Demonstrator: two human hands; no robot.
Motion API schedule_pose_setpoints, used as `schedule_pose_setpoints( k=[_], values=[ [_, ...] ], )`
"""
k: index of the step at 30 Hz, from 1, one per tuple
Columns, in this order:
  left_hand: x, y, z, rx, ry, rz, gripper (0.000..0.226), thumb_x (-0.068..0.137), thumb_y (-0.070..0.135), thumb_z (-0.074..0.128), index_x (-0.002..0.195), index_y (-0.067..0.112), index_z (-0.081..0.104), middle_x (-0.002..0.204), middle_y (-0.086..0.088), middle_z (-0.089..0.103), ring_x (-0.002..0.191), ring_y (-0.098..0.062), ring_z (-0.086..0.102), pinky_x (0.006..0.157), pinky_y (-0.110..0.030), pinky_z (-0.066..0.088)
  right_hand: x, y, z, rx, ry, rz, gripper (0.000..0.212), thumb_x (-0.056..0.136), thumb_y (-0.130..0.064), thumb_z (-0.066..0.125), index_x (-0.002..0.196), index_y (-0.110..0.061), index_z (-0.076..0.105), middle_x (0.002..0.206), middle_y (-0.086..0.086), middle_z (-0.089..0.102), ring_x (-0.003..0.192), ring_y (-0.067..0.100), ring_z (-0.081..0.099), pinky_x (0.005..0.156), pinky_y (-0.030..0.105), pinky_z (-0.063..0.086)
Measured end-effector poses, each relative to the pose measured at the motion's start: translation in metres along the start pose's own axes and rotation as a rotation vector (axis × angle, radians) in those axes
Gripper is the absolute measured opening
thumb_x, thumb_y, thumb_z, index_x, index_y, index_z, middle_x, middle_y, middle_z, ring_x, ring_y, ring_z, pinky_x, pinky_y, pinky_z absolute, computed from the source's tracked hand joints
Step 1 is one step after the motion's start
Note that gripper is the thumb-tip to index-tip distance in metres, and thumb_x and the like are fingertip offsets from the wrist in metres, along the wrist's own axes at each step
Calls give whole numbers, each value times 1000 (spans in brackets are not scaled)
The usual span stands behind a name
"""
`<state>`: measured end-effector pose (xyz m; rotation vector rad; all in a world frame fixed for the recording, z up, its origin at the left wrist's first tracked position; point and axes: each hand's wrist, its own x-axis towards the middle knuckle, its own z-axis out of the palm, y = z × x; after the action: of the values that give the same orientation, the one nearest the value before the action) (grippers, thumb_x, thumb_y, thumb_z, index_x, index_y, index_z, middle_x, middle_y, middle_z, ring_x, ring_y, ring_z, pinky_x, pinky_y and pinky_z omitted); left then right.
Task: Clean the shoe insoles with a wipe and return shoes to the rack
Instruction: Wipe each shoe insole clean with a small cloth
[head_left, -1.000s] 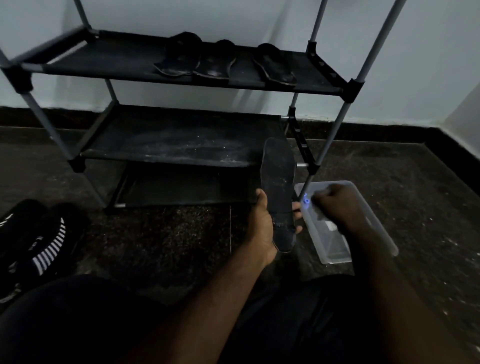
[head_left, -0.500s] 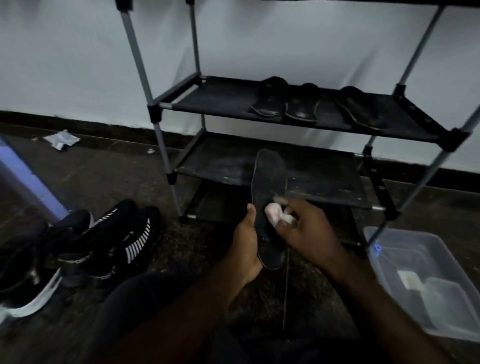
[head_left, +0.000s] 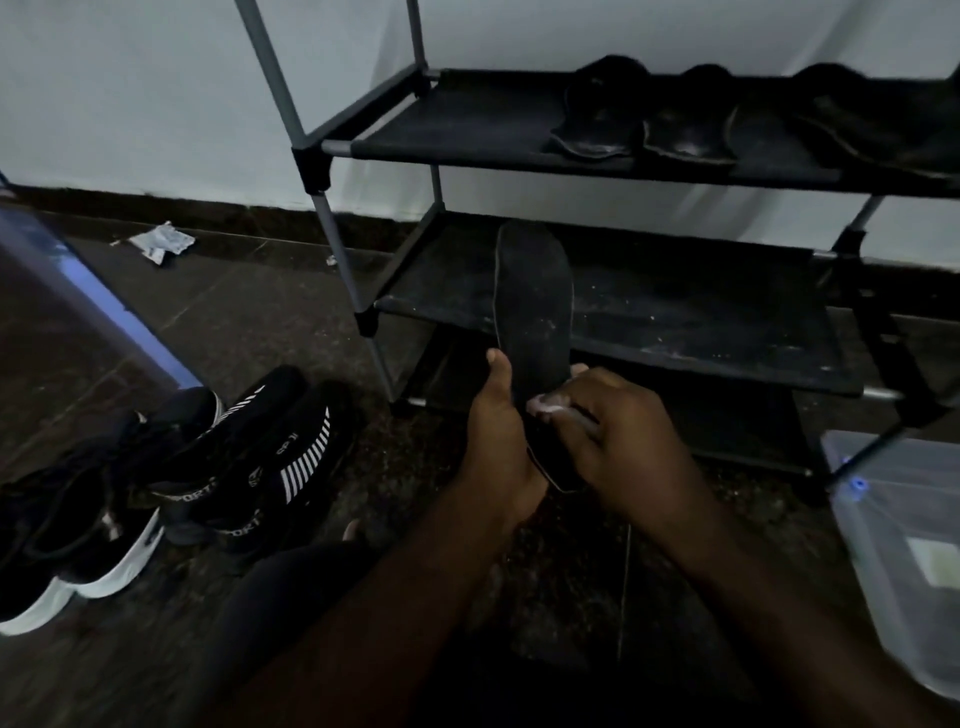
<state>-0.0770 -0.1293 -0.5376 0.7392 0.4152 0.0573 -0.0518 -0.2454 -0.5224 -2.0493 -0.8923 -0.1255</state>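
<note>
My left hand (head_left: 496, 436) grips a black insole (head_left: 535, 296) upright by its lower half, thumb along its left edge. My right hand (head_left: 623, 436) pinches a small white wipe (head_left: 545, 404) and presses it against the insole's lower middle. Three more dark insoles (head_left: 685, 130) lie on the upper shelf of the black shoe rack (head_left: 467, 135). Several black sport shoes (head_left: 249, 462) with white stripes and soles sit on the floor to my left.
A clear plastic tub (head_left: 893, 551) with a white pack inside stands on the floor at the right, by the rack's leg. A crumpled wipe (head_left: 161, 241) lies by the wall at the left. The rack's dusty middle shelf (head_left: 701, 322) is behind the insole.
My right hand left the plastic tub with a wipe, came to the insole and now rubs lower on it. The view swung left, bringing the shoes into sight.
</note>
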Motion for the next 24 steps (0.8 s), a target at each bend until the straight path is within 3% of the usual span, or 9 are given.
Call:
schedule_pose_setpoints(
  k=[2,4,6,8,13,17,19,21,24],
  values=[
    [0,0,0,-2,6,2,71,98,59,26,109,0,64,99,-15,71,85,-23,70,79,-34,58,0,1,-1,-14,12,53,15,90,-10,68,102,-13,75,102,-2,69,98,6,63,89,2,40],
    [1,1,0,7,18,2,73,97,61,25,100,2,70,96,-14,72,84,-23,71,76,-35,57,-1,-2,-4,-2,-63,73,16,90,-14,68,105,-13,74,103,-1,70,94,7,64,84,9,46],
    [2,2,0,23,29,13,80,97,62,23,80,6,78,89,-12,74,79,-21,72,71,-34,57,-3,-7,-6,41,-149,48,12,89,-14,69,99,-15,75,97,-3,71,90,6,64,82,20,51],
    [-2,3,2,17,17,14,81,98,61,21,73,10,79,89,-12,74,80,-21,72,74,-34,56,-5,-8,-6,30,-133,26,11,88,-10,69,95,-14,76,95,-3,71,91,8,65,83,26,53],
    [-12,-2,9,-9,8,-9,68,99,57,24,114,4,63,107,-16,68,95,-24,66,85,-34,54,-8,-2,-4,-169,44,125,16,86,-9,70,100,-14,76,101,4,70,98,15,65,82,20,47],
    [-18,0,11,-38,30,-18,65,100,55,27,120,3,61,107,-17,67,98,-24,64,72,-31,60,-11,-13,-11,101,-158,157,16,87,-7,69,95,-18,77,88,-18,67,87,-3,65,78,11,49],
    [-19,1,13,-33,33,-20,67,99,57,27,123,2,59,109,-18,66,99,-25,65,74,-32,60,-11,-10,-11,60,-121,160,14,88,-10,69,96,-19,76,92,-13,69,88,2,66,79,21,53],
    [-20,0,14,-9,38,-10,68,99,57,26,125,3,58,111,-18,66,101,-25,65,83,-35,56,-11,-6,-8,-153,-4,168,13,86,-16,69,97,-19,76,100,-2,70,90,14,66,80,33,55],
    [-19,-1,14,13,51,6,70,99,57,25,123,2,61,108,-18,67,99,-25,66,86,-35,54,-12,-5,-10,-134,-21,176,11,85,-14,70,92,-21,76,97,-4,71,88,10,66,79,30,55]
  ],
)
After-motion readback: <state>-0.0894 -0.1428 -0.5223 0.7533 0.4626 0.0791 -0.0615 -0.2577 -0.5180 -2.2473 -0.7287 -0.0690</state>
